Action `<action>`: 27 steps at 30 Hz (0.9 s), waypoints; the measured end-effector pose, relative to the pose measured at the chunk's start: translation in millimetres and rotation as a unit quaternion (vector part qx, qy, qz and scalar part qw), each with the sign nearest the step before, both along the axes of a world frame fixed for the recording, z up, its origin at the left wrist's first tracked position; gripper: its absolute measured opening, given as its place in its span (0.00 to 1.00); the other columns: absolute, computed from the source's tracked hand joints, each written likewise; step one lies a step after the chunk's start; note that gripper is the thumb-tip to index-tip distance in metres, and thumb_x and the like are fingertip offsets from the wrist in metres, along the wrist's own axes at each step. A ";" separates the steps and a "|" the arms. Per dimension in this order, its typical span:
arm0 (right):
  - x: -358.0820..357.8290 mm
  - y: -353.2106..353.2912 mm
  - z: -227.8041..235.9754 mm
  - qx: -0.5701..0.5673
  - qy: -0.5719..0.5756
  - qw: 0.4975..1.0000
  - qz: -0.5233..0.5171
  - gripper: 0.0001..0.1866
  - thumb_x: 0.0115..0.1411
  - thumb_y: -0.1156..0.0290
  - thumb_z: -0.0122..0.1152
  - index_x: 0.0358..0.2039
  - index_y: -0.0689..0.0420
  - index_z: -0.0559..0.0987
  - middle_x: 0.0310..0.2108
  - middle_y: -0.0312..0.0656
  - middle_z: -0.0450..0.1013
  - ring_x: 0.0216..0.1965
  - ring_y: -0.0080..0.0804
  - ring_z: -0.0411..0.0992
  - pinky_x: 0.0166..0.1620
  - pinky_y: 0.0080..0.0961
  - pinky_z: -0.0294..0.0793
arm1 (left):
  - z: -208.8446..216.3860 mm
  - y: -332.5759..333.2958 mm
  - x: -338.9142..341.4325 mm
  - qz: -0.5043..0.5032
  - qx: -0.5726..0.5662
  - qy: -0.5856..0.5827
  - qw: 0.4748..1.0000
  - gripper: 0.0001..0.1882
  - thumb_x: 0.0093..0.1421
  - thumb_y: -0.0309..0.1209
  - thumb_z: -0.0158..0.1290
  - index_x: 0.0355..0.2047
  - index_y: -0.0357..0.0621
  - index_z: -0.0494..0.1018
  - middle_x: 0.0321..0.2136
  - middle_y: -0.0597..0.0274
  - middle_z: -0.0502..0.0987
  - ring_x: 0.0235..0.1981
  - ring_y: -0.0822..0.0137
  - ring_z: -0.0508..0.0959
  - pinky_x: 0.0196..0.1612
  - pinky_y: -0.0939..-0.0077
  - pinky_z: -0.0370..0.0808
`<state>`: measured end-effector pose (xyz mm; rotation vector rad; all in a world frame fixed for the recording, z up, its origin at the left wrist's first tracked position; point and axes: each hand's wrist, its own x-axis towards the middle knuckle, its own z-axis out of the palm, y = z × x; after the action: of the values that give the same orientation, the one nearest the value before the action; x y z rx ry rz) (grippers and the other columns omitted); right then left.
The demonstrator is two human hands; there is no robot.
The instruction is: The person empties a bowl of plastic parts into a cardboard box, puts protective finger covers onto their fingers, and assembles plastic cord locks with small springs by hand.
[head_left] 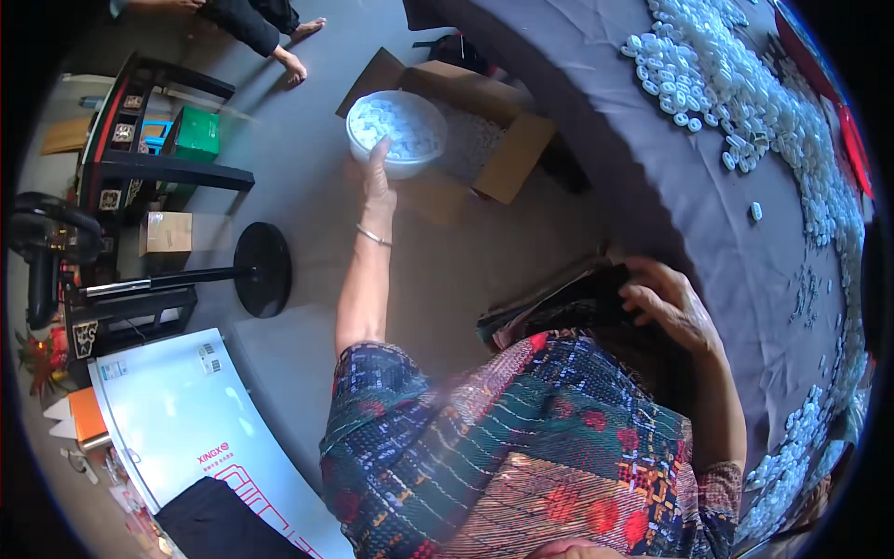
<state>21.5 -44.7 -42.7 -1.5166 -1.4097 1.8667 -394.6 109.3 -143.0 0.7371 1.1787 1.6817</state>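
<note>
My left hand [375, 186], with a bangle at its wrist, stretches out and grips the near rim of a white plastic bowl [402, 168]. My thumb lies over the rim and the fingers are hidden beneath. Small whitish pieces [400, 129] fill the bowl. It is held above the near left side of an open cardboard box [515, 160], in which more small pale pieces show. My right hand [672, 303] is by the table's edge, next to dark folded cloth [577, 296]. Its fingers are bent and apart, with nothing visible in them.
On the right, a grey-covered table [722, 252] carries heaps of small white oval pieces [684, 79]. To the left are a round black stand base [263, 270], a black rack [177, 170] and a large white box [186, 401]. Another person's bare feet [293, 65] are at the upper left.
</note>
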 end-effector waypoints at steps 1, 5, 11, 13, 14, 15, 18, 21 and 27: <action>6.6 -8.8 -5.0 -0.006 -0.022 1.000 -0.011 0.27 0.60 0.61 0.57 0.55 0.63 0.65 0.38 0.42 0.73 0.36 0.26 0.72 0.35 0.22 0.75 | -7.9 7.5 -0.3 -0.003 -0.004 0.002 1.000 0.41 0.42 0.28 0.64 0.56 0.42 0.58 0.45 0.56 0.68 0.47 0.58 0.71 0.46 0.59 0.75; 16.0 -36.0 -13.6 -0.004 -0.039 0.998 -0.048 0.26 0.60 0.62 0.57 0.54 0.63 0.66 0.38 0.41 0.73 0.37 0.26 0.71 0.37 0.22 0.74 | -33.6 32.6 0.7 0.195 -0.113 0.345 0.911 0.52 0.34 0.41 0.70 0.57 0.39 0.55 0.52 0.47 0.63 0.53 0.53 0.66 0.53 0.59 0.68; 14.4 -54.6 -30.5 -0.006 -0.045 0.997 -0.069 0.22 0.60 0.69 0.55 0.53 0.63 0.66 0.38 0.40 0.73 0.39 0.24 0.70 0.43 0.21 0.71 | -44.3 50.7 14.2 0.144 -0.166 0.574 0.789 0.61 0.31 0.44 0.70 0.62 0.47 0.45 0.51 0.40 0.62 0.52 0.43 0.65 0.53 0.55 0.66; 13.0 -58.0 -36.0 -0.002 -0.035 0.996 -0.076 0.21 0.60 0.72 0.55 0.53 0.63 0.67 0.37 0.40 0.73 0.39 0.23 0.70 0.44 0.21 0.71 | -47.5 57.5 14.7 0.136 -0.133 0.624 0.758 0.60 0.32 0.42 0.70 0.62 0.49 0.45 0.51 0.41 0.62 0.51 0.42 0.65 0.52 0.54 0.66; 11.6 -58.4 -36.7 -0.007 -0.041 0.996 -0.080 0.20 0.60 0.73 0.55 0.52 0.63 0.67 0.38 0.40 0.73 0.39 0.24 0.70 0.45 0.21 0.71 | -48.4 59.7 14.8 0.129 -0.097 0.669 0.726 0.60 0.33 0.40 0.70 0.63 0.51 0.45 0.51 0.43 0.61 0.51 0.42 0.65 0.52 0.53 0.66; 11.0 -57.3 -38.9 -0.012 -0.046 0.995 -0.085 0.20 0.59 0.73 0.55 0.52 0.63 0.67 0.38 0.40 0.73 0.39 0.24 0.70 0.45 0.22 0.71 | -47.7 61.0 15.9 0.127 -0.099 0.671 0.724 0.60 0.33 0.40 0.70 0.63 0.51 0.45 0.51 0.43 0.61 0.51 0.42 0.65 0.52 0.53 0.66; 11.5 -60.9 -49.6 -0.022 -0.044 0.994 -0.100 0.20 0.59 0.74 0.55 0.52 0.63 0.67 0.39 0.40 0.73 0.39 0.24 0.71 0.45 0.21 0.71 | -42.6 65.2 18.9 0.090 -0.085 0.740 0.661 0.59 0.35 0.38 0.70 0.63 0.51 0.45 0.53 0.46 0.60 0.52 0.42 0.64 0.51 0.51 0.66; 9.8 -61.0 -43.5 -0.039 -0.055 0.993 -0.100 0.20 0.59 0.74 0.55 0.52 0.63 0.67 0.38 0.41 0.73 0.40 0.25 0.71 0.46 0.21 0.70 | -37.8 70.6 19.3 0.094 -0.021 0.790 0.606 0.57 0.36 0.37 0.69 0.63 0.52 0.46 0.55 0.49 0.58 0.54 0.44 0.63 0.51 0.49 0.65; 2.2 -58.0 -26.2 -0.025 -0.050 0.996 -0.068 0.20 0.58 0.72 0.56 0.51 0.63 0.69 0.38 0.42 0.73 0.42 0.25 0.70 0.46 0.23 0.70 | -31.7 77.6 12.6 0.118 0.007 0.817 0.565 0.58 0.34 0.40 0.70 0.62 0.48 0.48 0.53 0.47 0.60 0.54 0.45 0.63 0.51 0.48 0.64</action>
<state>23.6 -102.7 -68.9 -1.7061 -1.2756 1.7799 -382.0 186.9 -174.7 2.4662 2.4793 0.7292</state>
